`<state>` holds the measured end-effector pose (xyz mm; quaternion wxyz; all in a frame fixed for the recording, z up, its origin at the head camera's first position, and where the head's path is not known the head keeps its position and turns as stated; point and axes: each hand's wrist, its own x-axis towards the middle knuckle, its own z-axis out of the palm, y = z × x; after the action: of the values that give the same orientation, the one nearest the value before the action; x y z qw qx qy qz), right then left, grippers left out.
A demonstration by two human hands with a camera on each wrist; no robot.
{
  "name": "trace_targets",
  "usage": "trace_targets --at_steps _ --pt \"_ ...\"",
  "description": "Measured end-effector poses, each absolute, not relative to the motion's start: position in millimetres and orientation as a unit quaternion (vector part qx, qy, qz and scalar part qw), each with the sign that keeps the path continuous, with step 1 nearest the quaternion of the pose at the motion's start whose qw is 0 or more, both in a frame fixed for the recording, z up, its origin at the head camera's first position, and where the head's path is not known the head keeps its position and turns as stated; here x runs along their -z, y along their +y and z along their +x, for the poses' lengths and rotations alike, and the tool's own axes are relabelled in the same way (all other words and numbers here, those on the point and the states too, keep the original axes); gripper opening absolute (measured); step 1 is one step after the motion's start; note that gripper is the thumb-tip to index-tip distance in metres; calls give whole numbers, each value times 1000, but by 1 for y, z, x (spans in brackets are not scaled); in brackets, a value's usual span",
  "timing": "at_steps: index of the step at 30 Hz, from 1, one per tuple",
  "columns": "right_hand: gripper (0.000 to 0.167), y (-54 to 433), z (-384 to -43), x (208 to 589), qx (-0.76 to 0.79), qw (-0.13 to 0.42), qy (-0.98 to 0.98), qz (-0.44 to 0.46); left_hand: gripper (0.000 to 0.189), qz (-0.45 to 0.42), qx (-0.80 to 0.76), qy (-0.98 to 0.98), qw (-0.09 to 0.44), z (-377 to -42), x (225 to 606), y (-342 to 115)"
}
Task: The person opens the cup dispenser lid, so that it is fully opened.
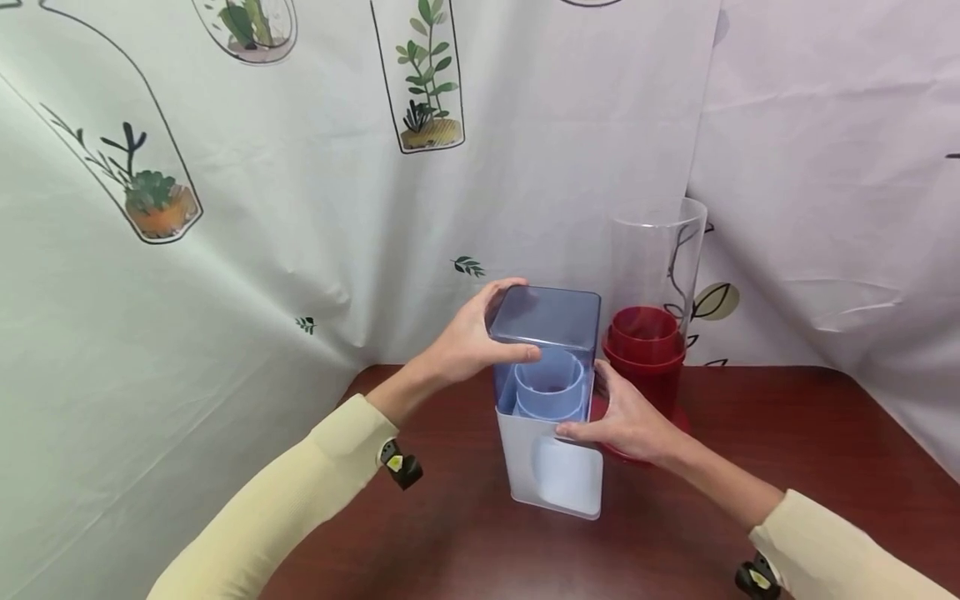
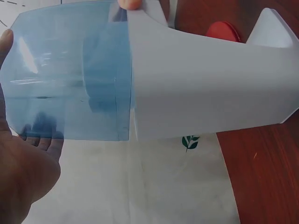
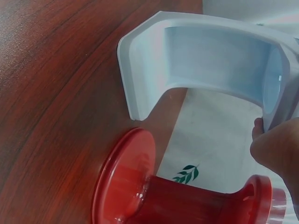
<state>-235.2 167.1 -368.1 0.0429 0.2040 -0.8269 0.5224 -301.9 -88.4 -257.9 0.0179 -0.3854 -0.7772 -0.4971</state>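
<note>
A white stand with an open recess low in its front is upright on the table, resembling a dispenser. A translucent blue box-shaped cover sits on its top, and a round ring shows through it. My left hand grips the cover, thumb across the front and fingers round the far side. With my right hand I hold the stand's upper right edge, thumb on the front. In the left wrist view, the cover's lower edge lies along the stand's rim, a thin seam between them.
Just behind my right hand stands a red dispenser with a tall clear tube. The dark red-brown table ends against a white curtain printed with plants in jars.
</note>
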Motion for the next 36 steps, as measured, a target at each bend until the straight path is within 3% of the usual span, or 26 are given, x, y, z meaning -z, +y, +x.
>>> trace_targets --at_steps 22,30,36 --pt "103 168 -237 367 -512 35 -836 196 83 -358 518 -776 34 -305 252 -97" --pt "103 168 -237 366 -508 36 -838 198 104 -355 518 -775 69 -304 234 -116" --pt "104 167 -237 368 -513 47 -832 206 85 -354 518 -774 86 -303 232 -138"
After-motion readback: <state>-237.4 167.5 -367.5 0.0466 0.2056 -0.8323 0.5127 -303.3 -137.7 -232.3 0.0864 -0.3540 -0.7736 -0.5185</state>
